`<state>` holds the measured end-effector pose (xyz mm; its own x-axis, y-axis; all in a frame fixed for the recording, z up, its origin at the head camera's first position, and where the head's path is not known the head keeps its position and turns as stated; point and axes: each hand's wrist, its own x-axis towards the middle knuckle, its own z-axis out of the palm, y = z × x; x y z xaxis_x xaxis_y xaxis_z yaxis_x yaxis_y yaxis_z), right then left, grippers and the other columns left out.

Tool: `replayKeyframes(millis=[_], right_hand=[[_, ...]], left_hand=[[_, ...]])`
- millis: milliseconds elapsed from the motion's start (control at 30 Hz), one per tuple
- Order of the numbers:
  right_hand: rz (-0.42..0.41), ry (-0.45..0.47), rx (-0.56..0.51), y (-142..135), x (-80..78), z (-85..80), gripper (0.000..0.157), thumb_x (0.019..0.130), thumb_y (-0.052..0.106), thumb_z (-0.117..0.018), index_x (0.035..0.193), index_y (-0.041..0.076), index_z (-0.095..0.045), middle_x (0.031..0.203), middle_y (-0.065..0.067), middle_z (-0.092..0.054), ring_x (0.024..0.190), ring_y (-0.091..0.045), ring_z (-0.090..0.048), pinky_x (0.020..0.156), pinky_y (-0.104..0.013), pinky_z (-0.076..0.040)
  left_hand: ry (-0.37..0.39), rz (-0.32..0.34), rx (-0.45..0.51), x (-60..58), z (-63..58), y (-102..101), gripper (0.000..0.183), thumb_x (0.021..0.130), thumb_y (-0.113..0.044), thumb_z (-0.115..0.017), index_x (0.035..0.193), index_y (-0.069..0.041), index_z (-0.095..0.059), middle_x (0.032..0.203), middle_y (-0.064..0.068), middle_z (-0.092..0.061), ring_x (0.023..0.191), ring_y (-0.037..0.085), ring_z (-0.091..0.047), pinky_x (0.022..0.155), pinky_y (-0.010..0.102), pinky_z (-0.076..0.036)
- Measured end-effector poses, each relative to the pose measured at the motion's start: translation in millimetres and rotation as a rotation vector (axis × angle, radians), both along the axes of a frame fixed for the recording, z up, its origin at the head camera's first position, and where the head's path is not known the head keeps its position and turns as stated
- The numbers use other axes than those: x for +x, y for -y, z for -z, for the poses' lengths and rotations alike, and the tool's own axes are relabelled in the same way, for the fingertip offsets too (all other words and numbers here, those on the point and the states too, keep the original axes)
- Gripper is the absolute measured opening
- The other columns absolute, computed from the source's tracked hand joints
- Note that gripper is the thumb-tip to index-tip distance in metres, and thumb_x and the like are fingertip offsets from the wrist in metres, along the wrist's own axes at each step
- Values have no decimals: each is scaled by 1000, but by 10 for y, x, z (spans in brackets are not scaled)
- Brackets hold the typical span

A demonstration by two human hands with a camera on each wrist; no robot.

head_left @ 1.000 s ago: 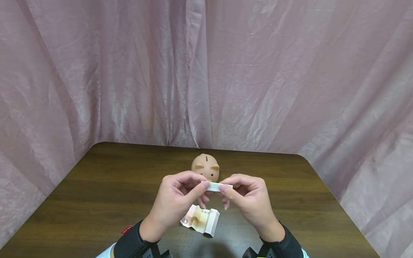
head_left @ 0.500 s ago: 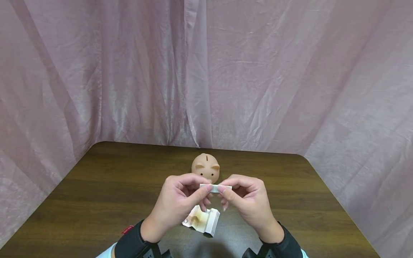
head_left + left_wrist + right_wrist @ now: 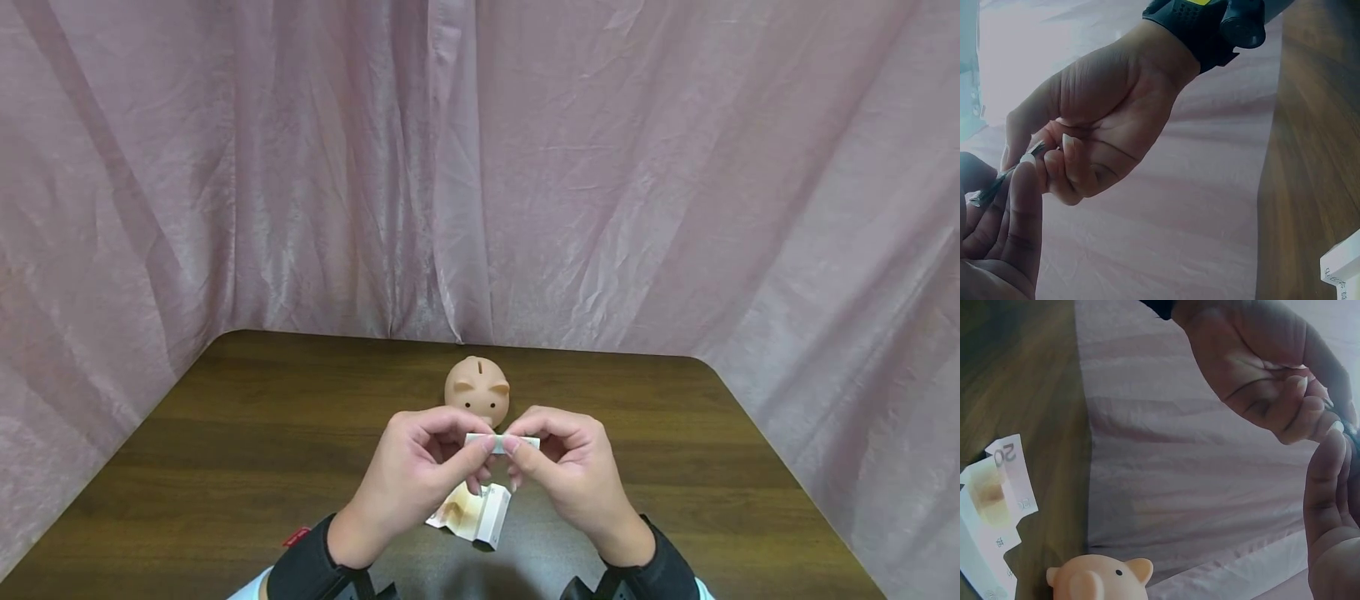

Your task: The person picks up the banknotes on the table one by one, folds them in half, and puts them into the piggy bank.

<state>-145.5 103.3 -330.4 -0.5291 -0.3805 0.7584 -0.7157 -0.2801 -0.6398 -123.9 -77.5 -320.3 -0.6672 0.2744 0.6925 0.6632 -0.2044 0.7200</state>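
Observation:
Above the table, my left hand (image 3: 420,458) and right hand (image 3: 573,467) pinch a narrow, pale green folded banknote (image 3: 499,446) between thumbs and forefingers. The thumb tips lie close together near its middle, and its ends stick out on either side. The layered edge of this folded banknote (image 3: 986,195) shows in the left wrist view. Below the hands lies a creased brownish banknote (image 3: 467,512), partly hidden by my left hand; a 20 shows on this banknote (image 3: 991,494) in the right wrist view. Just beyond my hands sits a piggy bank (image 3: 477,387), slot on top.
The brown wooden table (image 3: 300,400) has rounded far corners. Pink curtains (image 3: 585,208) hang right behind it. A small red tag (image 3: 296,537) shows beside my left wristband.
Both hands have come slightly lower and nearer each other, and the thumbs have slid inward along the folded banknote. The piggy bank and the banknote on the table stay put.

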Motion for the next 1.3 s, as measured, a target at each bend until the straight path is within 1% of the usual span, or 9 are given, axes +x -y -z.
replayKeyframes(millis=[200, 333, 433, 567, 700, 900, 1067, 1167, 1300], right_hand=[[5, -22, -10, 9, -10, 30, 16, 83, -18, -58, 87, -3, -62, 72, -16, -57, 50, -22, -53, 41, -30, -49], [-13, -30, -18, 14, -10, 37, 13, 84, -16, -57, 87, -3, -61, 72, -16, -56, 50, -23, -53, 41, -30, -49], [-11, -44, -16, 24, 4, 15, 12, 86, -14, -57, 86, -3, -60, 71, -15, -55, 50, -22, -52, 40, -31, -48], [8, -63, -16, 35, 21, -19, 12, 86, -14, -57, 84, -2, -60, 70, -13, -55, 49, -21, -51, 38, -30, -46], [12, -67, -21, 20, 22, -38, 13, 85, -15, -57, 85, -3, -61, 71, -13, -56, 48, -21, -51, 38, -30, -46], [17, -45, -23, -14, 26, -74, 15, 84, -17, -57, 86, -3, -61, 70, -14, -56, 48, -20, -51, 36, -30, -45], [11, -64, -28, -15, 23, -82, 14, 84, -16, -58, 85, -3, -61, 68, -12, -55, 48, -19, -51, 37, -28, -45], [18, -59, -40, -22, 18, -77, 12, 84, -16, -58, 85, -4, -61, 68, -13, -54, 47, -19, -51, 36, -28, -45], [31, -22, -59, -46, 7, -57, 8, 85, -14, -59, 86, -6, -61, 68, -16, -55, 46, -20, -51, 35, -28, -45]], left_hand=[[2, -6, -18, 1, -9, -5, 16, 83, 17, -59, 85, 2, -63, 67, 14, -61, 48, 28, -57, 42, 36, -52], [12, 20, -22, 0, -13, -7, 16, 83, 17, -58, 86, 2, -62, 68, 16, -61, 48, 31, -56, 43, 36, -52], [0, 24, -29, 2, -19, -16, 16, 83, 17, -59, 85, 2, -62, 67, 16, -60, 48, 31, -55, 41, 32, -51], [-9, -3, -39, 4, -26, -24, 16, 83, 16, -60, 84, 1, -64, 66, 14, -60, 48, 27, -56, 40, 30, -50], [19, -9, -34, 11, -35, -19, 13, 84, 14, -61, 85, 2, -63, 67, 14, -61, 49, 26, -58, 42, 35, -51], [66, -38, -26, 16, -53, 17, 6, 85, 10, -61, 87, 5, -62, 68, 13, -61, 51, 28, -58, 46, 33, -52], [50, -14, -1, 11, -49, 9, 8, 86, 13, -58, 85, 5, -60, 71, 14, -62, 54, 24, -59, 45, 36, -53], [29, -4, 21, 8, -48, 2, 9, 86, 14, -58, 86, 5, -60, 70, 15, -62, 53, 28, -59, 45, 39, -53], [40, -5, 53, 7, -45, 7, 8, 88, 13, -56, 89, 6, -60, 68, 18, -60, 51, 33, -58, 46, 41, -53]])
